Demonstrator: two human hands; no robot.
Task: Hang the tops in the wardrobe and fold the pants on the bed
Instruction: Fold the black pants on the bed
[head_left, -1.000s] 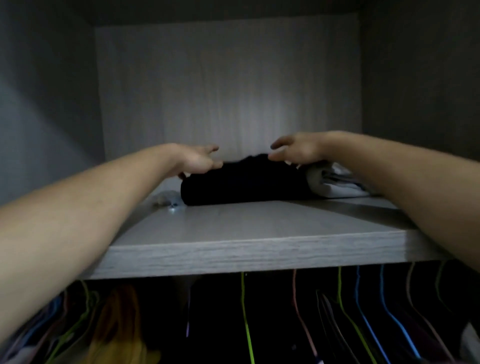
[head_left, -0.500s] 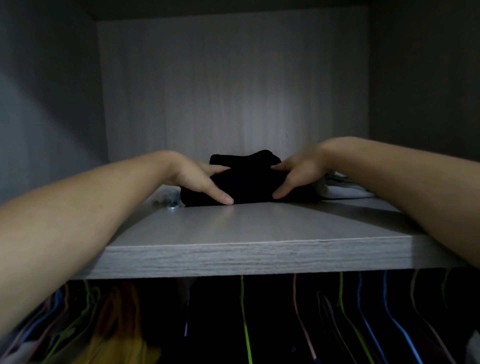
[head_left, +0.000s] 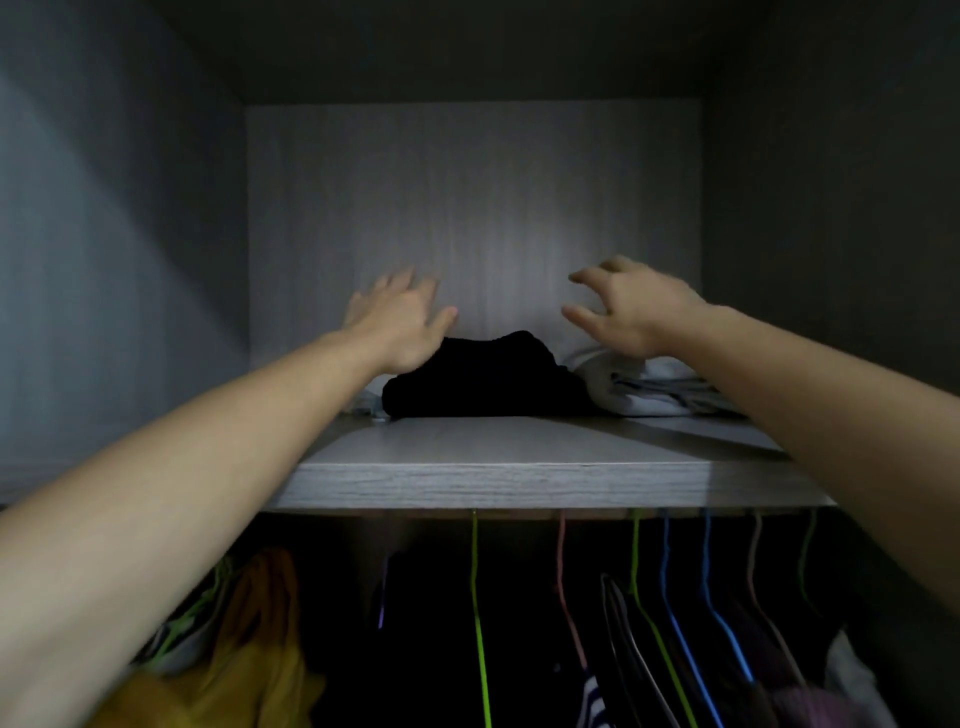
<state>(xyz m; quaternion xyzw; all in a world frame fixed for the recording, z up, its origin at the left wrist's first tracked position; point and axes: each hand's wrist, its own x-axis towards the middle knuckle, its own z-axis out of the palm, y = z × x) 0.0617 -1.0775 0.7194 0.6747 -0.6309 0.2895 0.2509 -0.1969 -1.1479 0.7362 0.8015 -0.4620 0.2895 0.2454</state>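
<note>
Left hand (head_left: 401, 325) hovered over the folded black garment (head_left: 483, 382) on the shelf (head_left: 519, 467), fingers spread, empty. Right hand (head_left: 635, 312) hung over the white folded clothes (head_left: 652, 392), fingers half-curled, empty.

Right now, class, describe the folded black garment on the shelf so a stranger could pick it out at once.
Find the grey wood-grain shelf above the row of hanging clothes. Folded bundles lie side by side at its back. The folded black garment is the only solid dark one, just left of the white-and-grey folded pile.
</note>
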